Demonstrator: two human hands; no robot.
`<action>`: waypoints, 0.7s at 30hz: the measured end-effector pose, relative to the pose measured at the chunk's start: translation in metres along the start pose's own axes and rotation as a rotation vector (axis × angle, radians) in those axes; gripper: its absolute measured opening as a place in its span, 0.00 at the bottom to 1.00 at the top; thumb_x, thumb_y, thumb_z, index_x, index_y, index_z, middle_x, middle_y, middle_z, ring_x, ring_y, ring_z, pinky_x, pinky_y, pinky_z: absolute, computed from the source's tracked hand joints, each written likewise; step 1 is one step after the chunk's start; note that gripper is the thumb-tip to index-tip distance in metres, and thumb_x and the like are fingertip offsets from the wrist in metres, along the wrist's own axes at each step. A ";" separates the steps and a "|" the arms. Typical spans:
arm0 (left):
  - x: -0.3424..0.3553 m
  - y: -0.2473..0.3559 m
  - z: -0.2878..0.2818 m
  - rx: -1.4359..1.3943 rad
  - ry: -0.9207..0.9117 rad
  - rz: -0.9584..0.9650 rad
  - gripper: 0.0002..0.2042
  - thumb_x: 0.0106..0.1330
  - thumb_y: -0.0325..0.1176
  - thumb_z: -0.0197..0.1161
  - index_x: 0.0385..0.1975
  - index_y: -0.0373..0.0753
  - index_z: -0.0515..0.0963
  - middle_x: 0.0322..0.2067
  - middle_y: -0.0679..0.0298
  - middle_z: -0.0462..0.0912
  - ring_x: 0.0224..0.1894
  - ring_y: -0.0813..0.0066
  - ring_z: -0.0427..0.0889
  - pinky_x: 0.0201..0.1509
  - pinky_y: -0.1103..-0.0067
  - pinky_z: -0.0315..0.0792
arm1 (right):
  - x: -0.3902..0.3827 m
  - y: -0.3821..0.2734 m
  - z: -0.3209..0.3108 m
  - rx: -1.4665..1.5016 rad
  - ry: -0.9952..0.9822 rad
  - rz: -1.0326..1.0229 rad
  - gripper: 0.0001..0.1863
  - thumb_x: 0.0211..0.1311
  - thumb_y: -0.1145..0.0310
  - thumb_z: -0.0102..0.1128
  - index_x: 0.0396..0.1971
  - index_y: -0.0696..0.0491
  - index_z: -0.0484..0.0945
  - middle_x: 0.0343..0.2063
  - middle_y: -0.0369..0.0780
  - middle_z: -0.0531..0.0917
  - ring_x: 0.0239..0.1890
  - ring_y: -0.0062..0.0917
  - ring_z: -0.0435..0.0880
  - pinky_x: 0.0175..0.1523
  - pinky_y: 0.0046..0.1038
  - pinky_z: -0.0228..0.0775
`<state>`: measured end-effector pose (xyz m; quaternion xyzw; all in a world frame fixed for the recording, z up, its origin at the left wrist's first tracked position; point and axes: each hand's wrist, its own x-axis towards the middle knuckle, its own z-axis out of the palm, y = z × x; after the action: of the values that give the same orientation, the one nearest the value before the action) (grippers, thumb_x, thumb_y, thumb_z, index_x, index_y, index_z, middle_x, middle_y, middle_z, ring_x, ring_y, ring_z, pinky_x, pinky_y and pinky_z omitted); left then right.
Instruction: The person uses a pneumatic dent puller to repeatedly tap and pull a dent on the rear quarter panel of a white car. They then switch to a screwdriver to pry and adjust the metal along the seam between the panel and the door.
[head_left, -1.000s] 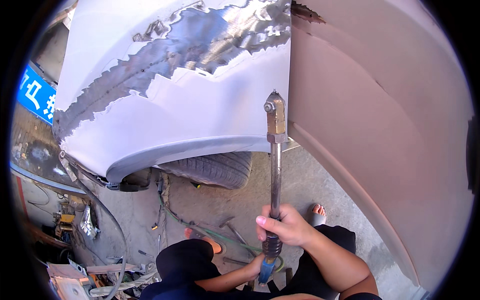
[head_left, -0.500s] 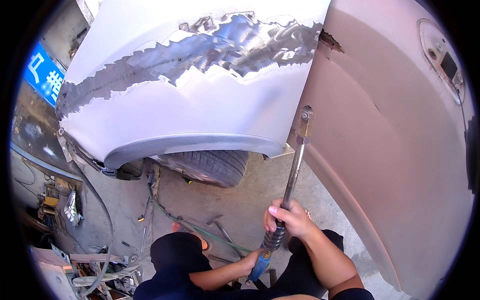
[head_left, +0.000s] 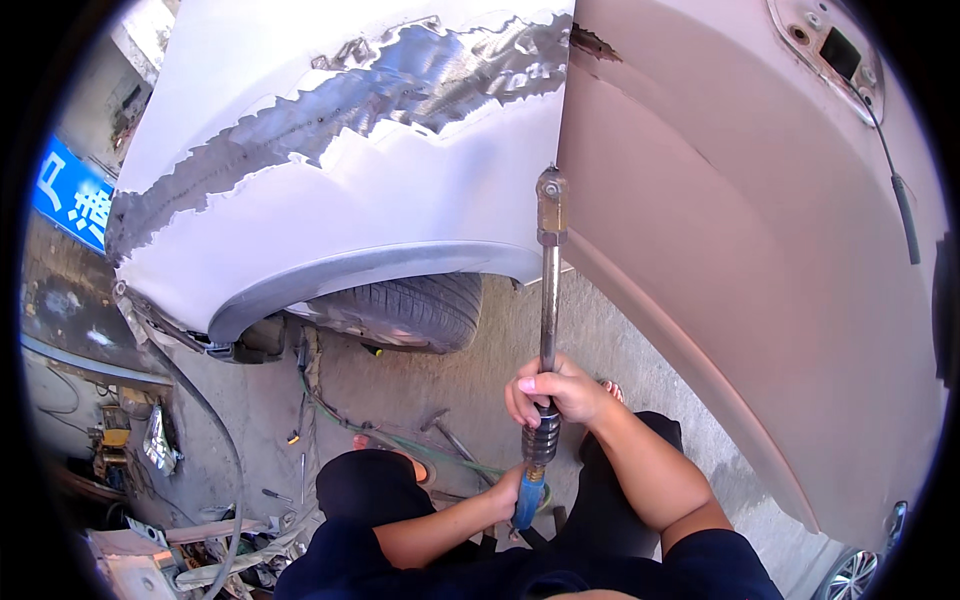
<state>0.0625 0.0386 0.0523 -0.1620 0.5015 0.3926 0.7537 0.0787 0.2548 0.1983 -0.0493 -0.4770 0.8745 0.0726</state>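
A slide hammer [head_left: 550,300] with a long steel rod rises in front of me, nearly upright. My left hand [head_left: 508,497] is closed round its blue handle [head_left: 528,503] at the lower end. Higher up, my right hand [head_left: 560,392] grips it at the top of the dark ribbed sliding weight [head_left: 541,440]. The tool's bolted tip [head_left: 552,192] overlaps the rear edge of a white car fender [head_left: 400,205]; whether it touches, I cannot tell. Across the fender runs a jagged band of bare, ground metal [head_left: 390,95].
A pinkish-beige door [head_left: 720,250] stands at the right. Below the fender's arch is a tyre [head_left: 425,310]. A hammer [head_left: 450,435] and a green hose [head_left: 400,440] lie on the concrete by my feet. Scrap parts [head_left: 240,560] are piled at the lower left, beside a grey hose [head_left: 225,430].
The slide hammer has swung from a rightward lean to nearly upright. Its tip has come left, onto the fender's rear edge. Both hands keep their hold, and the view has shifted right.
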 end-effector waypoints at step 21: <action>0.033 -0.012 -0.004 -0.021 0.007 -0.147 0.13 0.65 0.47 0.53 0.32 0.42 0.73 0.27 0.59 0.79 0.28 0.62 0.82 0.37 0.66 0.80 | -0.008 0.006 -0.009 -0.096 0.019 0.020 0.24 0.65 0.58 0.56 0.11 0.52 0.66 0.15 0.41 0.79 0.21 0.24 0.78 0.31 0.26 0.69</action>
<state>0.0754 0.0424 0.0192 -0.2077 0.4868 0.3406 0.7770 0.0878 0.2581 0.1886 -0.0657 -0.5170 0.8509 0.0661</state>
